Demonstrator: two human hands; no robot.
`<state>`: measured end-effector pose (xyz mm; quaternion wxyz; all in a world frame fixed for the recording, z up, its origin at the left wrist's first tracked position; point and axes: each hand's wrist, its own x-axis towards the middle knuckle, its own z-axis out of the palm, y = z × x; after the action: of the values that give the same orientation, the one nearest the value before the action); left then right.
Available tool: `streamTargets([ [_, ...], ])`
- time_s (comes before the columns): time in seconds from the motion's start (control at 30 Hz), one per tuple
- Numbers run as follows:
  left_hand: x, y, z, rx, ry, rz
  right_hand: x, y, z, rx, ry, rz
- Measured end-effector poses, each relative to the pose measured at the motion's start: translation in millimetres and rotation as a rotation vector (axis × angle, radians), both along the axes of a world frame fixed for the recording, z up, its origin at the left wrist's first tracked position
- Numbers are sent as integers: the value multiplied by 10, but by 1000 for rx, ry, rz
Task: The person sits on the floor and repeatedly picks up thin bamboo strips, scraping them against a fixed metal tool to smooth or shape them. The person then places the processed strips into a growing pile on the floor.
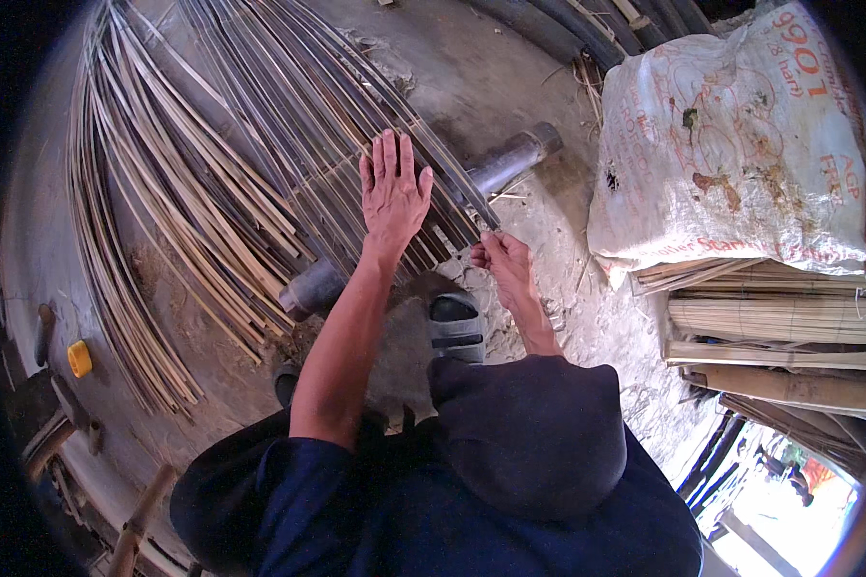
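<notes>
A row of long, thin dark bamboo strips (pixel 327 197), bound by cross-ties, slants away from me. My left hand (pixel 395 197) lies flat on the strips with its fingers stretched forward and nothing in its grasp. At the near right corner, my right hand (pixel 507 260) has its fingers pinched on the end of the outermost bamboo strip (pixel 471 197). Beneath the row runs a dark round pole (pixel 520 159), its two ends sticking out on either side.
Loose pale strips (pixel 188 231) fan across the floor at left, near a yellow ring-shaped object (pixel 79 359). A white printed sack (pixel 731 144) rests on stacked bamboo slats (pixel 775 317) at right. My sandalled foot (pixel 455 327) is just below the strips.
</notes>
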<state>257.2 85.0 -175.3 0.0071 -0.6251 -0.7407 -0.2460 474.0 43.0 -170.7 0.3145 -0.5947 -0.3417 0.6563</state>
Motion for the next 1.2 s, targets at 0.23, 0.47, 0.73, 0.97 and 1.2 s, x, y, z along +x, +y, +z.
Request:
streamTargets([
  [0.23,-5,16,-15,-35,15,10,-70,82,112,-36,51,-172],
  [0.47,-8,69,-48,2,-1,13,55,200,-114,-23,49,3],
  [0.73,-7,59,-51,35,0,0,97,189,-199,-7,14,60],
  [0.97,-41,-7,34,6,-55,24,-28,205,23,588,-585,70],
  [1.2,-583,198,-18,7,-331,-60,-758,663,373,1170,-788,362],
])
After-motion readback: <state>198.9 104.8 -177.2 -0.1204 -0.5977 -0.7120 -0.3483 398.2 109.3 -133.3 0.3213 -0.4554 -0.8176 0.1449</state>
